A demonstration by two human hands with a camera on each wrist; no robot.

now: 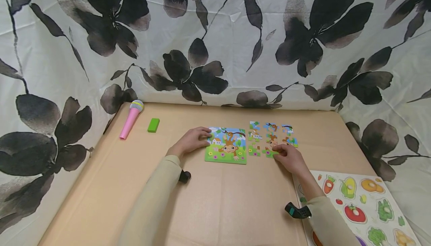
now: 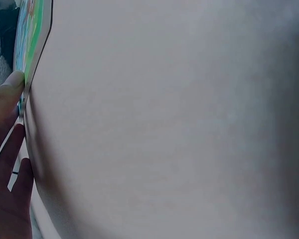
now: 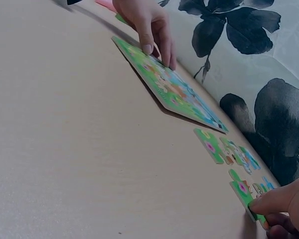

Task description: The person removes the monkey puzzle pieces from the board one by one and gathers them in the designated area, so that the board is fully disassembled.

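Note:
A square picture puzzle board [image 1: 229, 158] with a monkey lies in the middle of the table. My left hand [image 1: 190, 141] holds its left edge, with the thumb [image 2: 15, 79] on the top face and the other fingers along the side. Right of the board several loose puzzle pieces [image 1: 254, 137] are laid out in rows, showing parts of a similar monkey picture. My right hand [image 1: 289, 158] is at the lower right of these rows. Its thumb and fingers pinch a green-edged puzzle piece [image 3: 262, 220], mostly hidden by the hand in the head view.
A pink toy microphone [image 1: 129, 122] and a green block [image 1: 153, 125] lie at the back left. On the right, a white sheet with vegetable pictures [image 1: 367, 197] sits under my right forearm. Floral cloth [image 1: 235, 25] hangs behind the table.

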